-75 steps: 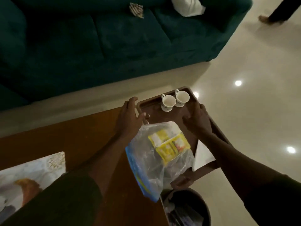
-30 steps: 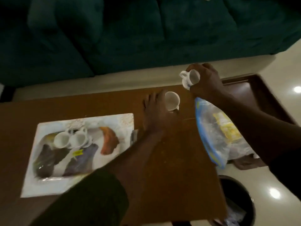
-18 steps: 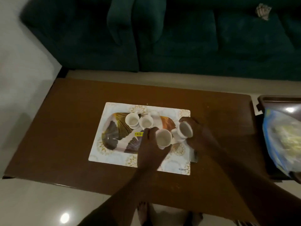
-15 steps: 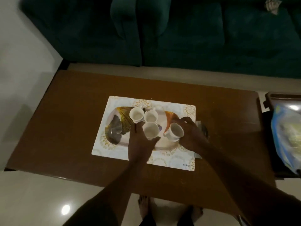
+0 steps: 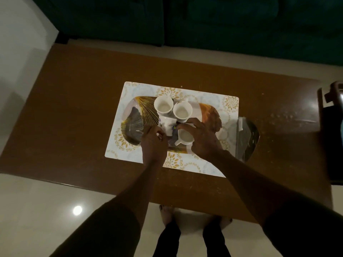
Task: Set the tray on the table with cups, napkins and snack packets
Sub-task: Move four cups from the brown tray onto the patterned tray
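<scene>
An oval tray (image 5: 133, 115) with a gold fan pattern lies on a white floral placemat (image 5: 230, 104) in the middle of the brown table (image 5: 74, 108). Two white cups (image 5: 163, 107) (image 5: 182, 111) stand upright side by side at the tray's back. My right hand (image 5: 203, 140) arches over a third cup (image 5: 185, 137) low on the tray, its handle pointing down-left. A fourth white cup (image 5: 168, 124) shows only its side between my hands. My left hand (image 5: 153, 145) has curled fingers touching it; whether they grip it is unclear.
A clear plastic packet (image 5: 247, 140) lies just right of the placemat. A dark tray (image 5: 332, 101) sits at the table's right end, cut off by the frame. A teal sofa (image 5: 204, 21) runs behind the table. My feet (image 5: 167, 214) stand at the near edge.
Both hands carried a cup each from the dark tray at the right to the patterned tray. In the last half second the right hand's cup shifted left, closer to the other cups.
</scene>
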The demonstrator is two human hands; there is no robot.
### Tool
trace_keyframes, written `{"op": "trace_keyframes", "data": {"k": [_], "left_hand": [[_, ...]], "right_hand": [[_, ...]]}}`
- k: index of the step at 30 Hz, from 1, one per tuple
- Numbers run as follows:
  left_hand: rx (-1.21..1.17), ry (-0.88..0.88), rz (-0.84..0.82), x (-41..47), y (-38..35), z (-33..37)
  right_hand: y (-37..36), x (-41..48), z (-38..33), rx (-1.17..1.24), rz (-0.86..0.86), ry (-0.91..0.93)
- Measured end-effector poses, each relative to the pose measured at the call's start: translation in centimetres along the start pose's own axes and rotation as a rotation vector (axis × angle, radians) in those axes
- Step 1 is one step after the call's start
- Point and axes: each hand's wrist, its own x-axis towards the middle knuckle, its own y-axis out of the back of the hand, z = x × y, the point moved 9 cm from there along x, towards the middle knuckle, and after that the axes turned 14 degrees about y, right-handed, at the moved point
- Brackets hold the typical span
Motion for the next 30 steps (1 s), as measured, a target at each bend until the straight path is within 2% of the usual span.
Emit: {"op": "trace_keyframes", "data": {"k": [6, 11, 15, 19, 22, 25, 30], "left_hand": [[0.092, 0.006, -0.044, -0.6, 0.2, -0.7], [-0.047, 0.002, 0.004, -0.5, 1.0, 1.0], [0.034, -0.030, -0.006, 0.0, 0.2, 2.3], [0.009, 0.026, -0.052, 0.0, -0.2, 1.2], [-0.050, 0.071, -0.048, 0.3, 0.2, 1.0], [-0.036, 0.037, -0.015, 0.7, 0.6, 1.8], [-0.009, 0.013, 0.038, 2.0, 1.7, 1.8]], "right_hand": [[-0.9, -0.6, -0.3, 0.079, -0.003, -0.040], [-0.6, -0.5, -0.1, 0.080, 0.025, -0.058], [-0.7, -1.0, 0.2, 0.027, 0.031, -0.061], [-0.1, -1.5, 1.0, 0.047, 0.082, -0.059], [-0.1, -1.5, 1.9, 0.141, 0.112, -0.125], [-0.4, -1.9, 2.2, 0.206, 0.176, -0.197], [-0.3, -2.7, 1.8, 0.209, 0.273, -0.194]]}}
